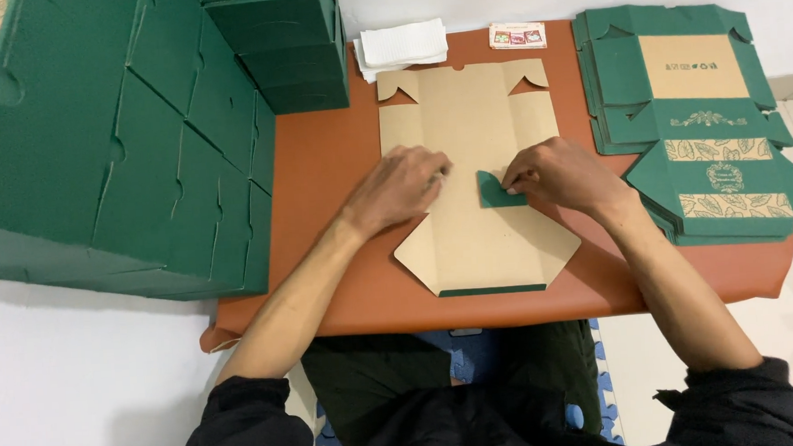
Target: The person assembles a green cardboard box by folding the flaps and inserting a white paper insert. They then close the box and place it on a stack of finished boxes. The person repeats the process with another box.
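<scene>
1. A flat cardboard box blank (pixel 471 174), kraft-brown side up, matte and creased w/ fold lines, is being worked on at the centre of an orange-brown table (pixel 321 173); its near end is tapering to a blunt point w/ a thin green edge showing.
2. The left hand (pixel 399 188) is being laid palm-down on the blank's left-centre, fingers loosely curled and close together, pressing the card flat.
3. The right hand (pixel 561 174) is being held at the blank's right edge, thumb and forefinger pinching a small green flap (pixel 496 191) that is being folded inward, green printed face up over the brown.
4. A stack of flat blanks (pixel 689 117), green side up w/ pale leaf-pattern bands and a tan panel, is being kept on the table's right side, just beside the right hand, approx. level w/ the worked blank.
5. Folded green boxes (pixel 112 147), smooth and rectangular w/ slot tabs, are being piled in rows on the left, overhanging the table edge; more are being stacked at the back-left corner.
6. A small pile of white paper sheets (pixel 401 46) and a small printed card (pixel 517 35) are being left at the far edge, behind the blank.
7. Black sleeves are being worn pushed up, forearms bare.
</scene>
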